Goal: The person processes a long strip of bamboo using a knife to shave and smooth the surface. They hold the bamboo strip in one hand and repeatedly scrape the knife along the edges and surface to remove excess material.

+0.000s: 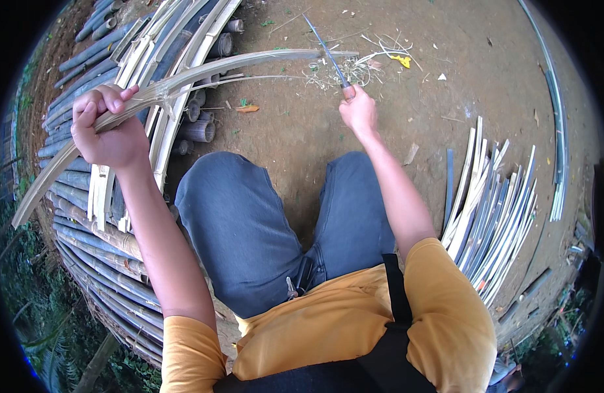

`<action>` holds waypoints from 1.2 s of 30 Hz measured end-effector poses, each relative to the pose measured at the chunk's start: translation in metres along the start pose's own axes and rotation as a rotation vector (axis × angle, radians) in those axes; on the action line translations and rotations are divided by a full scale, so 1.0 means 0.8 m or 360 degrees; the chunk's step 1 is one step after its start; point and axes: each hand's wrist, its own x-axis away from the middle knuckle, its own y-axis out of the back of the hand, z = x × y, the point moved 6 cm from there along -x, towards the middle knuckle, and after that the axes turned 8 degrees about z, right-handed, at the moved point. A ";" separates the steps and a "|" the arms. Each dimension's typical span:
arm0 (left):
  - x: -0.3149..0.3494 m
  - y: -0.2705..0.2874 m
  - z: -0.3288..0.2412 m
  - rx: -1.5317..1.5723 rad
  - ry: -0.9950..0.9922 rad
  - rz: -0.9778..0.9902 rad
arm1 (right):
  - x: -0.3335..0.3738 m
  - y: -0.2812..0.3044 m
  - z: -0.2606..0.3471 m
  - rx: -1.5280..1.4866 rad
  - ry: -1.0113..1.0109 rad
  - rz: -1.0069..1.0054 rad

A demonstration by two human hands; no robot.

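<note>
My left hand point(112, 124) is wrapped around a long split bamboo strip point(236, 63), raised at the left. The strip runs from the lower left past my hand to its far end at the top middle. A thin sliver point(249, 79) hangs partly split from it, joined near a node beyond my fingers. In my right hand point(359, 112) is the handle of a long-bladed knife point(326, 50), its blade slanting away up and left. The blade crosses the strip's far end; whether they touch I cannot tell. Curled bamboo shavings point(361, 71) lie on the ground around there.
Dark bamboo poles point(105, 226) are stacked along the left, with pale split lengths point(163, 131) laid across them. A bundle of thin bamboo strips point(488, 216) lies to the right. Long slender strips point(557, 124) stretch along the far right. A yellow leaf point(401, 61) rests by the shavings.
</note>
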 end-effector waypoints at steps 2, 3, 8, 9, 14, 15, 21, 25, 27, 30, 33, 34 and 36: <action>-0.001 0.002 0.000 0.0006 -0.0019 0.0027 | 0.003 -0.007 0.009 0.0012 0.0001 -0.0011; -0.001 0.000 0.000 0.0023 -0.0027 0.0049 | 0.004 -0.012 0.007 0.0023 -0.0005 -0.0030; 0.005 0.011 0.000 -0.0040 -0.0006 -0.0143 | 0.005 -0.010 0.019 -0.0004 -0.0036 0.0034; 0.005 0.010 0.001 -0.0019 -0.0006 -0.0101 | 0.015 -0.009 0.027 0.0023 0.0032 0.0051; 0.008 0.001 0.004 -0.0032 0.0064 -0.0200 | -0.013 -0.011 -0.006 0.0082 -0.0009 -0.0031; 0.009 0.015 0.003 -0.0047 0.0065 -0.0115 | 0.000 -0.006 0.020 0.0097 0.0050 0.0026; 0.007 0.009 0.008 -0.0079 0.0089 -0.0252 | -0.032 -0.010 -0.015 0.0250 -0.0057 -0.0049; 0.013 0.034 0.010 0.0049 0.0049 -0.0222 | 0.018 -0.018 0.035 0.0324 0.0137 0.0120; 0.016 0.032 0.012 0.0017 0.0057 -0.0238 | -0.022 -0.025 -0.011 0.0335 0.0013 0.0032; 0.006 0.021 0.013 -0.0047 0.0095 -0.0287 | -0.057 -0.008 -0.016 0.0423 0.0029 -0.0023; 0.015 0.032 0.006 -0.0058 0.0091 -0.0324 | -0.016 -0.008 0.011 0.0466 0.0121 0.0100; 0.012 0.028 0.007 -0.0018 0.0075 -0.0300 | -0.028 -0.005 -0.007 0.0467 0.0102 0.0074; 0.006 0.020 0.008 -0.0025 0.0082 -0.0303 | -0.058 0.002 -0.036 0.0467 0.0072 0.0030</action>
